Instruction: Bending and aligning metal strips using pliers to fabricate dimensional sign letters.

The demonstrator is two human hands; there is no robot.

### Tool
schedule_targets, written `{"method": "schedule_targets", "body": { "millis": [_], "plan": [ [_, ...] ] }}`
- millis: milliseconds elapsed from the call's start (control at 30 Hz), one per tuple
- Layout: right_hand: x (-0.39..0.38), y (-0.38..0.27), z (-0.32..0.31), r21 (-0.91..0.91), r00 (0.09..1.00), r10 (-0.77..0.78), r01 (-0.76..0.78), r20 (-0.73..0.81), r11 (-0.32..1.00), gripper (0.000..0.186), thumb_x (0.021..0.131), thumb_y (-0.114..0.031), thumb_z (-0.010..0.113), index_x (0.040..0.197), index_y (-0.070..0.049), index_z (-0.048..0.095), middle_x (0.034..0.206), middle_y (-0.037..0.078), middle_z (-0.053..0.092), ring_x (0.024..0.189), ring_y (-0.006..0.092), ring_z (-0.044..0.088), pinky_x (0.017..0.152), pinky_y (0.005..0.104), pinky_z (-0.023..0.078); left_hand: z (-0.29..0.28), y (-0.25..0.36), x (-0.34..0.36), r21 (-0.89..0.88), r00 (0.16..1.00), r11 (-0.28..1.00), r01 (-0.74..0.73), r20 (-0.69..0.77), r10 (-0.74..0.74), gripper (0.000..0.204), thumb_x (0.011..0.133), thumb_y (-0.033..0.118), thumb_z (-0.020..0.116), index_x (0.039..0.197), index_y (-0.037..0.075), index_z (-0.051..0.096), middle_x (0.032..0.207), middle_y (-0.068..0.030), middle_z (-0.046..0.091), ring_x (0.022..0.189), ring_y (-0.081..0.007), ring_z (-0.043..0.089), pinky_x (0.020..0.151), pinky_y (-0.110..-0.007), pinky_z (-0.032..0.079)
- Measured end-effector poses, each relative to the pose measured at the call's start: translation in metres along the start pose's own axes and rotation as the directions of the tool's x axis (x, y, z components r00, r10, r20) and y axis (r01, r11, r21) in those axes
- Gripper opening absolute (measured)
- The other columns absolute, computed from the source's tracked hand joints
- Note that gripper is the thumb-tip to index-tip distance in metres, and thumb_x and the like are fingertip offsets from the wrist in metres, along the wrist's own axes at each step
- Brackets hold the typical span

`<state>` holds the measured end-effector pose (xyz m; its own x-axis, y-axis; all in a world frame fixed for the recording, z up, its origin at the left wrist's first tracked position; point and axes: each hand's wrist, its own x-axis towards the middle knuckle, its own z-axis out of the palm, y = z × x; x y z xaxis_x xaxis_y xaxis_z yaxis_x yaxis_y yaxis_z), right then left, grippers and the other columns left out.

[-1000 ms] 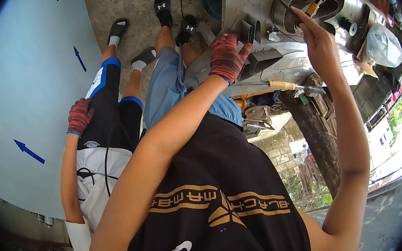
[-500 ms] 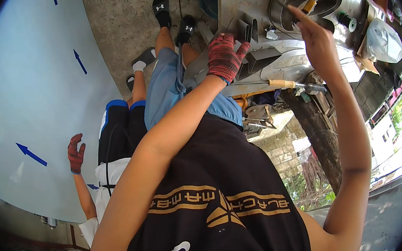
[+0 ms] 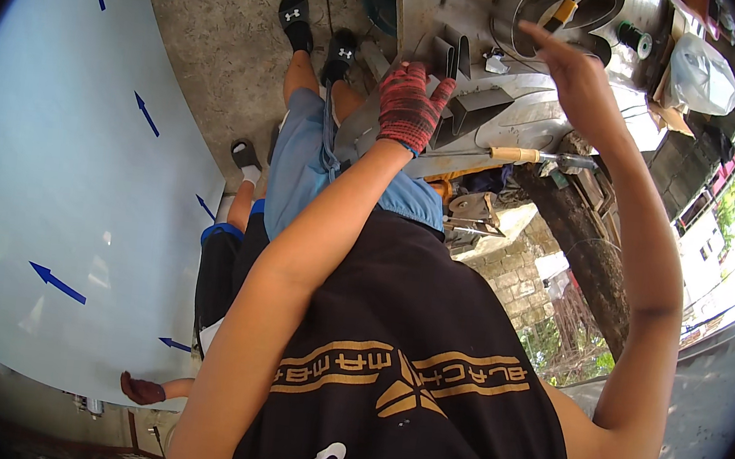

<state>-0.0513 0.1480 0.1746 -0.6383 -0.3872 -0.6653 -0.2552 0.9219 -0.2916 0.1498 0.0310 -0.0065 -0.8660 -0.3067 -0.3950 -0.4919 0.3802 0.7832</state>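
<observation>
Not much room up on the shiny sheet-metal workbench (image 3: 523, 111): folded grey metal channel pieces (image 3: 459, 78) sit right by the gloved left hand (image 3: 409, 104), and a wooden-handled soldering iron (image 3: 527, 156) lies across the front edge. The bare right hand (image 3: 580, 77) hangs over a curved metal strip (image 3: 533, 18). Bare concrete floor (image 3: 217, 43) on the left is open.

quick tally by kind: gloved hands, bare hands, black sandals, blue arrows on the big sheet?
Gloved hands: 2, the left hand on the folded metal pieces and a co-worker's hand at the white sheet
Bare hands: 1, the right hand
Black sandals: 3
Blue arrows: 6
Total: 12
</observation>
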Motion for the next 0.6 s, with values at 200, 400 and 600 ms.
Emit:
{"method": "schedule_targets", "body": {
  "millis": [200, 400, 600],
  "plan": [
    [0.005, -0.013, -0.007, 0.036, 0.998, 0.032, -0.030, -0.051, 0.999, 0.034, 0.104, -0.017, 0.057, 0.136, -0.018, 0.065, 0.080, 0.025, 0.064, 0.073, 0.0424, 0.063, 0.072, 0.0475, 0.051, 0.000, -0.003, 0.004, -0.001, 0.999, 1.000, 0.002, -0.047, -0.002, 0.040, 0.085, 0.038, 0.080, 0.097, 0.003, 0.064, 0.094, -0.0141, 0.067, 0.098, -0.0366, 0.063, 0.090, -0.050, 0.049],
    [0.002, -0.014, 0.000, -0.028, 0.997, -0.072, 0.071, -0.030, 0.997, 0.037, 0.103, -0.015, 0.056, 0.140, -0.018, 0.062, 0.091, 0.023, 0.070, 0.080, 0.0446, 0.065, 0.072, 0.0474, 0.053, -0.001, 0.003, 0.002, 0.021, 1.000, 1.000, 0.015, 0.021, -0.015, 0.041, 0.085, 0.038, 0.080, 0.096, 0.002, 0.063, 0.093, -0.0139, 0.066, 0.096, -0.0368, 0.062, 0.089, -0.049, 0.050],
    [-0.005, 0.000, 0.012, -0.009, 0.991, -0.117, 0.117, -0.059, 0.993, 0.039, 0.103, -0.012, 0.054, 0.141, -0.019, 0.061, 0.091, 0.025, 0.070, 0.082, 0.0457, 0.065, 0.072, 0.0484, 0.051, -0.002, 0.003, 0.005, -0.008, 1.000, 1.000, 0.029, 0.008, -0.029, 0.040, 0.085, 0.037, 0.080, 0.096, 0.002, 0.063, 0.093, -0.0142, 0.067, 0.096, -0.0365, 0.063, 0.089, -0.050, 0.049]
  ]
}}
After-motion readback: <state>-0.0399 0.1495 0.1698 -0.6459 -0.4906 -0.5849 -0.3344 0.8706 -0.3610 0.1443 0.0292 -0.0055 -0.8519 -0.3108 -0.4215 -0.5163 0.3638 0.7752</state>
